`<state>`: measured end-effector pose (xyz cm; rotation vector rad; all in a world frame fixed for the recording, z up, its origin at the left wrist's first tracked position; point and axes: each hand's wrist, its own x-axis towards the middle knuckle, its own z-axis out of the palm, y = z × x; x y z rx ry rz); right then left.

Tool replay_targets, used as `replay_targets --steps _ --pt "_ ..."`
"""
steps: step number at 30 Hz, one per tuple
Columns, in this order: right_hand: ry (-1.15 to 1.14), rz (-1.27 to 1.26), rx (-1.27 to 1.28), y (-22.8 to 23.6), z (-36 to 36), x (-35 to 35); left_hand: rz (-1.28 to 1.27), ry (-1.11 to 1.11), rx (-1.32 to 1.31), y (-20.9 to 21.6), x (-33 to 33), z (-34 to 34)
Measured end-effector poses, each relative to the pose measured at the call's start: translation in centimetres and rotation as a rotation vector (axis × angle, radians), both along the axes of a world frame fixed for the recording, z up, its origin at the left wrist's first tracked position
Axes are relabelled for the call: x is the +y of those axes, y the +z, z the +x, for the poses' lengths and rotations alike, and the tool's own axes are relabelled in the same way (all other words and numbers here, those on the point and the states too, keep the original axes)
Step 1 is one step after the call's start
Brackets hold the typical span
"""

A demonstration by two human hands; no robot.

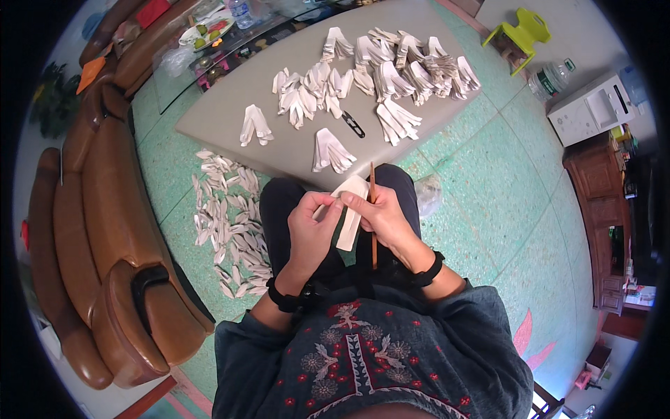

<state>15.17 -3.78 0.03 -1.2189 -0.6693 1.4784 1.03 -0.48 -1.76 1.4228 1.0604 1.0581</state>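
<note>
Over my lap, my left hand (308, 227) is closed, its thumb and fingers pinching the left edge of a white, soft-looking, two-legged strip piece (351, 229). My right hand (388, 218) grips the same piece from the right and also holds a thin brown wooden stick (374, 250), roughly upright, against its palm. The piece's upper part spreads out above my fingertips, and one long strip hangs down between my hands. Closest to them on the grey table (279, 157) is a fanned white bundle (332, 151). A black slotted tool (354, 124) lies just beyond it.
More white bundles (394, 78) crowd the table's far side. Many small white pieces (234, 223) are scattered over the green floor at left, beside a brown leather sofa (118, 230). A clear plastic bag (428, 195) sits right of my knee; a lime-green chair (518, 35) stands far right.
</note>
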Motion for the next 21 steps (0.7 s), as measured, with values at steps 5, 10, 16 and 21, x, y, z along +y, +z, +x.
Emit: replay_targets --steps 5,10,16,21 --pt "-0.133 0.568 -0.906 -0.8 0.1 0.2 -0.069 -0.07 -0.062 0.4 -0.4 0.2" --pt "-0.256 0.283 -0.285 -1.7 -0.6 0.6 -0.084 0.019 -0.181 0.7 -0.8 1.3" --pt "-0.077 0.186 -0.225 -0.5 0.8 0.2 -0.146 -0.054 -0.128 -0.1 -0.3 0.4" --pt "0.101 0.118 -0.204 -0.6 1.7 0.3 -0.137 -0.15 -0.134 0.3 0.3 0.6"
